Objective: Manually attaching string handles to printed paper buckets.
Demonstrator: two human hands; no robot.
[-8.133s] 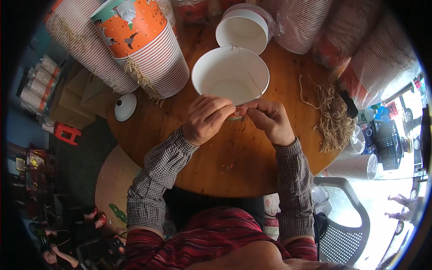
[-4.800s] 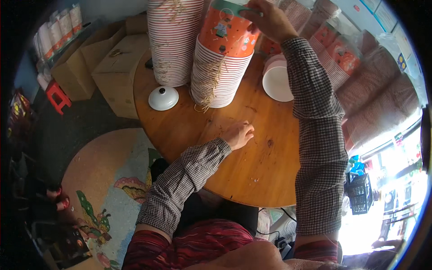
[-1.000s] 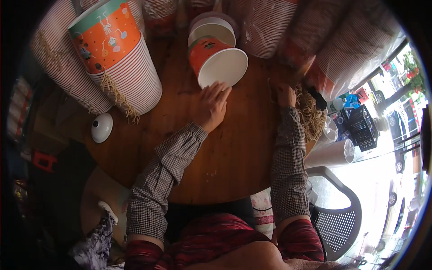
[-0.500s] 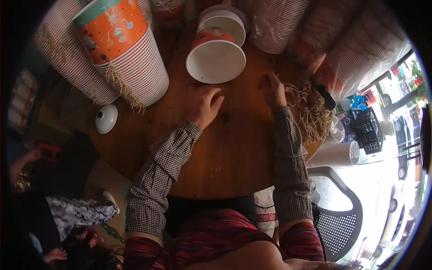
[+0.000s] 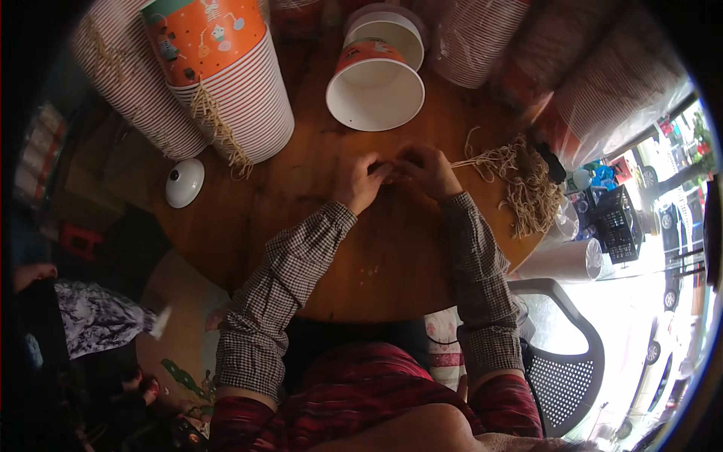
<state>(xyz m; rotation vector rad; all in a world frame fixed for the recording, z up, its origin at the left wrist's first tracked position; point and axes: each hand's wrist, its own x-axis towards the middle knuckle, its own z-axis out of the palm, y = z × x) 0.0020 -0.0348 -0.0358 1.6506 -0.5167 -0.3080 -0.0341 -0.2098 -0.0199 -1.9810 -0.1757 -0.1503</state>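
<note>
My left hand [image 5: 363, 182] and my right hand [image 5: 431, 172] meet above the wooden table, fingertips close together. Thin strands run from beside my right hand to a tangled heap of tan string [image 5: 533, 192] on its right; my right fingers are closed on string. The left thumb and fingers are pinched, and what lies between them is too small and blurred to tell. Just beyond my hands a white-lined paper bucket [image 5: 375, 94] with an orange printed outside lies tipped, its mouth facing me. Behind it is another white-lined bucket [image 5: 403, 38].
A tall stack of paper buckets [image 5: 245, 98], with braided string on its side, leans at the left beside another stack [image 5: 132, 83]. A white lid [image 5: 185, 183] lies at the table's left edge. Plastic-wrapped stacks [image 5: 478, 38] fill the back right. A grey chair [image 5: 565, 377] stands right.
My right hand has come left from the string heap, drawing strands along. My left hand has moved slightly right to meet it. The whole view has shifted a little.
</note>
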